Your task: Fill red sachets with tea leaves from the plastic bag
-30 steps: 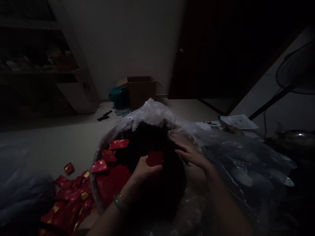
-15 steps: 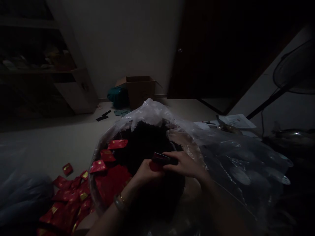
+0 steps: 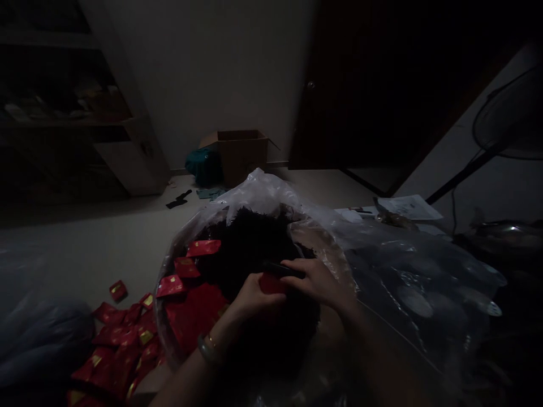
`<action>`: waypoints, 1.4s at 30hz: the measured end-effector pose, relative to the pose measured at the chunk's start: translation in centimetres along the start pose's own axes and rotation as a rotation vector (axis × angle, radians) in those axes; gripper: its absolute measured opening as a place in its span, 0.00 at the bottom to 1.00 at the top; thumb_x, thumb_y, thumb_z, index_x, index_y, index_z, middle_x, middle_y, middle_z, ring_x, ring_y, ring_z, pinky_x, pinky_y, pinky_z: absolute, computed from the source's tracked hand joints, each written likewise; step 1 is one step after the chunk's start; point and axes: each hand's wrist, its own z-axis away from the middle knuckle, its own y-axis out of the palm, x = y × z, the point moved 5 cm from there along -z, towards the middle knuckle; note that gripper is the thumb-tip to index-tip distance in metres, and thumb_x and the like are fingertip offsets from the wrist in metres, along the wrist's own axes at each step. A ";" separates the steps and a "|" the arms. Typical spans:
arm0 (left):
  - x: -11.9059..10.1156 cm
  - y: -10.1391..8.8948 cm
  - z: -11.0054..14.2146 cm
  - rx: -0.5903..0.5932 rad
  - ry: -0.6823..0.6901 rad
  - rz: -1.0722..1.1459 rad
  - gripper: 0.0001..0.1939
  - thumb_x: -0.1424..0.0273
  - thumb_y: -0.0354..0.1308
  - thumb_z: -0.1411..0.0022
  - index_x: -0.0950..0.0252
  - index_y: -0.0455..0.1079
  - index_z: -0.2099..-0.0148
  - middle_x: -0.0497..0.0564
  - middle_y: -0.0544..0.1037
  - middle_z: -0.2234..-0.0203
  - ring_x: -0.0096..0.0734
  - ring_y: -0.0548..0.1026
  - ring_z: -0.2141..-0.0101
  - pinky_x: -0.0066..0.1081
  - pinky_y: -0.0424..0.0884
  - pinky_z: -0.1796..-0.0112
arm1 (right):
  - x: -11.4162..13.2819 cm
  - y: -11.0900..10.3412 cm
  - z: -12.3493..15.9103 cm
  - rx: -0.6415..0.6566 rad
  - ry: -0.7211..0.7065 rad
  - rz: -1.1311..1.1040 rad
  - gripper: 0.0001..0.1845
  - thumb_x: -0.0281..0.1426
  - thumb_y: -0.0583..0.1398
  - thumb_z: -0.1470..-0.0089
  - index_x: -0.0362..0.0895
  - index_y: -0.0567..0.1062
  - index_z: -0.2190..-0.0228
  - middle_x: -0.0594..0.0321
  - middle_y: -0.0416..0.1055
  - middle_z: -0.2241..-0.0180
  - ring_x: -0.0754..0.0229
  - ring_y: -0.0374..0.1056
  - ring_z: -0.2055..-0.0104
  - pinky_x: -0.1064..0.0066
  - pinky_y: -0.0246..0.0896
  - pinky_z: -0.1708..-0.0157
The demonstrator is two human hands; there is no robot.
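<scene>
Over a plastic-lined container (image 3: 166,265) of black, shredded-looking loose material (image 3: 254,243), both hands are close together. My left hand (image 3: 254,297) is closed around a small red packet (image 3: 270,284). Its thumb lies across the front of the packet. My right hand (image 3: 316,280) pinches a dark, flat object (image 3: 280,270) at the packet's top edge; the dim light hides its exact kind. Red sachets (image 3: 203,247) and a red bag (image 3: 195,316) lie on the left side of the container.
More red packets (image 3: 114,339) are heaped on the floor at left. Clear plastic sheeting (image 3: 407,277) spreads to the right. Behind stand a cardboard box (image 3: 244,158) and a teal bag (image 3: 204,168). A fan (image 3: 509,118) stands at right, shelves (image 3: 63,121) at left.
The dark object in my right hand has tipped flatter over the packet, and more of the packet's red face shows. Both hands stay in nearly the same place.
</scene>
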 end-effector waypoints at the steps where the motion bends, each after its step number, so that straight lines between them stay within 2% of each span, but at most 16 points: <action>1: 0.0 0.0 0.0 0.001 0.003 -0.002 0.16 0.69 0.70 0.59 0.70 0.76 0.66 0.48 0.77 0.75 0.28 0.72 0.74 0.26 0.67 0.70 | 0.1 0.0 0.0 0.000 -0.010 0.020 0.15 0.35 0.63 0.50 0.50 0.79 0.58 0.61 0.79 0.61 0.55 0.74 0.62 0.67 0.65 0.61; 8: -0.4 0.1 0.1 0.017 -0.002 0.016 0.15 0.69 0.70 0.61 0.70 0.75 0.69 0.48 0.76 0.78 0.26 0.70 0.76 0.26 0.66 0.71 | 0.5 0.0 0.0 0.006 -0.015 0.042 0.14 0.35 0.62 0.48 0.50 0.79 0.58 0.61 0.79 0.62 0.55 0.73 0.63 0.67 0.65 0.62; 14: 0.1 0.0 0.1 0.012 -0.068 0.019 0.15 0.69 0.70 0.61 0.71 0.74 0.69 0.46 0.74 0.79 0.23 0.67 0.78 0.25 0.63 0.74 | -0.2 -0.7 -0.2 0.050 0.040 -0.016 0.25 0.41 0.63 0.50 0.45 0.75 0.51 0.54 0.75 0.53 0.48 0.71 0.53 0.60 0.64 0.54; 19: 0.1 0.2 0.2 -0.003 -0.091 0.045 0.15 0.68 0.71 0.61 0.70 0.74 0.69 0.46 0.74 0.80 0.23 0.67 0.79 0.24 0.63 0.75 | 0.4 -0.2 -0.2 0.107 -0.024 -0.059 0.19 0.39 0.59 0.45 0.45 0.76 0.53 0.56 0.77 0.55 0.49 0.72 0.55 0.61 0.64 0.55; 21: 0.2 0.3 0.2 -0.007 -0.107 0.120 0.21 0.64 0.73 0.64 0.70 0.74 0.67 0.47 0.76 0.78 0.25 0.69 0.77 0.25 0.65 0.73 | 0.5 0.2 -0.3 0.094 -0.042 -0.089 0.17 0.38 0.58 0.44 0.46 0.77 0.55 0.58 0.77 0.56 0.50 0.72 0.56 0.62 0.65 0.55; 23: 0.5 0.4 0.0 -0.006 -0.162 0.233 0.27 0.55 0.72 0.66 0.70 0.75 0.67 0.49 0.77 0.77 0.27 0.71 0.77 0.26 0.66 0.72 | 0.3 0.4 -0.4 0.062 -0.038 -0.126 0.16 0.38 0.58 0.44 0.47 0.78 0.56 0.59 0.78 0.57 0.50 0.73 0.56 0.63 0.66 0.56; 26: 1.4 0.6 0.0 -0.007 -0.324 0.415 0.37 0.39 0.60 0.59 0.70 0.75 0.65 0.54 0.79 0.75 0.33 0.75 0.76 0.29 0.69 0.71 | -0.3 0.5 -0.6 0.026 0.004 -0.181 0.17 0.39 0.59 0.46 0.46 0.79 0.58 0.59 0.79 0.58 0.50 0.74 0.58 0.63 0.68 0.60; 28: 1.8 0.7 0.0 -0.019 -0.405 0.492 0.40 0.35 0.50 0.53 0.70 0.76 0.64 0.57 0.80 0.74 0.36 0.77 0.73 0.30 0.70 0.70 | -0.6 0.5 -0.6 0.013 0.037 -0.204 0.18 0.40 0.60 0.47 0.45 0.80 0.59 0.59 0.79 0.59 0.49 0.74 0.59 0.62 0.69 0.61; 33: 1.6 1.2 0.0 0.010 -0.475 0.546 0.38 0.39 0.47 0.46 0.71 0.76 0.64 0.57 0.80 0.78 0.32 0.76 0.78 0.28 0.69 0.73 | -0.7 0.4 -0.7 0.039 0.059 -0.208 0.18 0.40 0.59 0.47 0.45 0.80 0.59 0.61 0.79 0.60 0.50 0.74 0.59 0.64 0.69 0.63; 38: 1.1 1.5 0.2 0.075 -0.466 0.553 0.37 0.41 0.49 0.45 0.73 0.76 0.68 0.58 0.79 0.78 0.31 0.75 0.79 0.27 0.68 0.73 | -0.8 0.0 -0.7 0.007 0.090 -0.185 0.18 0.41 0.60 0.48 0.45 0.80 0.60 0.60 0.79 0.60 0.49 0.74 0.59 0.64 0.68 0.63; 42: 1.3 1.4 0.2 0.036 -0.451 0.559 0.36 0.41 0.50 0.46 0.72 0.76 0.67 0.58 0.79 0.79 0.33 0.75 0.79 0.29 0.68 0.73 | -0.7 -0.1 -0.7 0.010 0.086 -0.173 0.16 0.40 0.60 0.49 0.47 0.80 0.61 0.61 0.79 0.62 0.51 0.74 0.62 0.67 0.67 0.66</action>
